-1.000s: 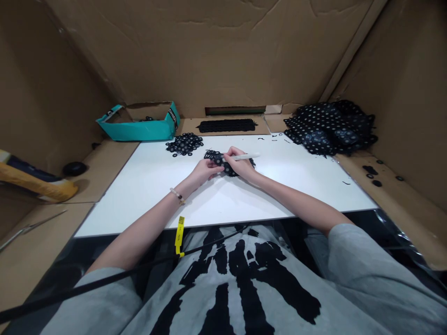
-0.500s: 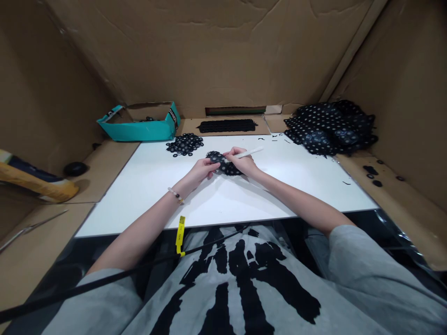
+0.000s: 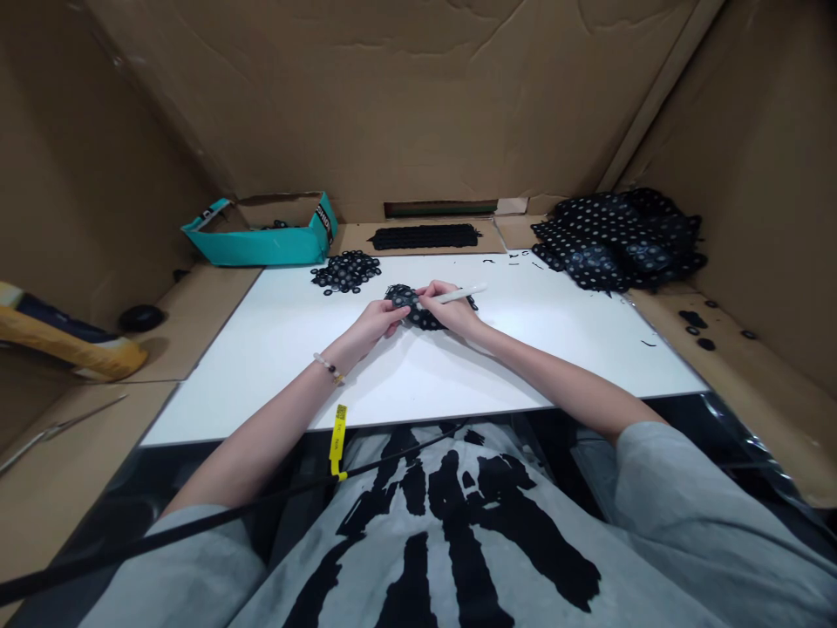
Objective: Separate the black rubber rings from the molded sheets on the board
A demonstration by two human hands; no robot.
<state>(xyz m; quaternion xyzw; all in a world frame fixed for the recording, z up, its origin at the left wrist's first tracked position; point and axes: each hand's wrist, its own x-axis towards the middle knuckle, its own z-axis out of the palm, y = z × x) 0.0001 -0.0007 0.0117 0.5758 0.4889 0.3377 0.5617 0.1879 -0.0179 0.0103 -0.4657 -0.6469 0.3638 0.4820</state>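
Over the middle of the white board [image 3: 405,375], a black piece with pale dots [image 3: 428,317] is pinched at its left edge by my left hand [image 3: 383,317]. My right hand [image 3: 452,307] is closed round a white pen-like tool [image 3: 463,294]. The tool's lower end points left at the dotted piece; its tip is too small to make out. Both hands are close together, with the piece between and partly under them. Just behind my left hand lies a pile of small black rings [image 3: 346,271].
A teal box [image 3: 261,246] stands back left, a black stack [image 3: 425,236] at the back, and a heap of dotted black sheets [image 3: 618,240] back right. At left are a yellow package [image 3: 71,338], a black round object [image 3: 141,317] and tweezers [image 3: 62,426]. Cardboard walls surround the board.
My right hand has shifted slightly left with the white tool, which now lies a little lower. More of the dotted piece's right edge shows. My left hand has barely moved.
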